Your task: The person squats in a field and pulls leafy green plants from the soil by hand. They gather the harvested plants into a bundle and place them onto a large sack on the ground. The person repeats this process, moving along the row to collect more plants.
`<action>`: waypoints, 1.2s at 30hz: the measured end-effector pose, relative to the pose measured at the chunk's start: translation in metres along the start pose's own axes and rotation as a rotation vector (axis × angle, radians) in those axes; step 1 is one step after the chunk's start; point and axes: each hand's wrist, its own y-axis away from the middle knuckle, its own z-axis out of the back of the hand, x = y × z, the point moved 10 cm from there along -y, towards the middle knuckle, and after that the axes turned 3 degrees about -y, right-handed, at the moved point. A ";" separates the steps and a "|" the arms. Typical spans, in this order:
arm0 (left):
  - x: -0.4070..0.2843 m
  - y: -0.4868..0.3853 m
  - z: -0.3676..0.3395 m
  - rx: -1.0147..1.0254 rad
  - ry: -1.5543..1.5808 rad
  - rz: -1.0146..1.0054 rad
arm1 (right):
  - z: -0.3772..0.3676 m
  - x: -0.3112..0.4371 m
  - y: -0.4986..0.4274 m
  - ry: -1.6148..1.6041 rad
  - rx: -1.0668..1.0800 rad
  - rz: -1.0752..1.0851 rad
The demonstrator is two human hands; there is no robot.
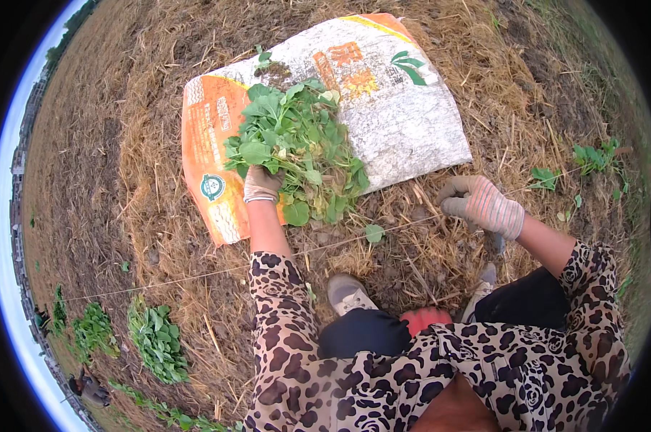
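Observation:
A heap of leafy green seedlings (298,140) lies on a flattened white and orange woven plastic sack (406,119). My left hand (262,184), in a striped work glove, is at the near left edge of the heap, its fingers partly under the leaves; whether they grip stems is hidden. Off the sack's near right corner is my right hand (482,207), gloved too, fingers curled beside a thin string (357,238) stretched across the ground. A dark tool part (497,242) shows below that glove, and I cannot tell if the hand holds it.
Straw-covered soil (158,216) surrounds the sack. Bunches of green plants (158,340) lie at lower left, and more seedlings (595,157) at the right along the string. My shoes (351,294) are on the near side of the string. Another person (89,387) is far off at lower left.

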 end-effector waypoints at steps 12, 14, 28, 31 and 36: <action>-0.014 0.045 -0.077 0.484 0.332 -0.138 | -0.151 0.113 -0.175 0.004 0.085 0.260; -0.014 0.043 -0.064 0.336 0.307 -0.158 | -0.168 0.115 -0.186 0.160 0.092 0.242; -0.031 0.058 0.046 -0.213 -0.113 -0.213 | -0.072 0.060 -0.212 -0.163 -0.092 0.047; -0.041 0.077 0.069 -0.357 -0.184 -0.280 | -0.046 0.052 -0.213 -0.375 -0.193 0.039; -0.002 0.088 0.034 0.002 0.148 -0.212 | -0.056 0.049 -0.214 -0.274 -0.079 0.064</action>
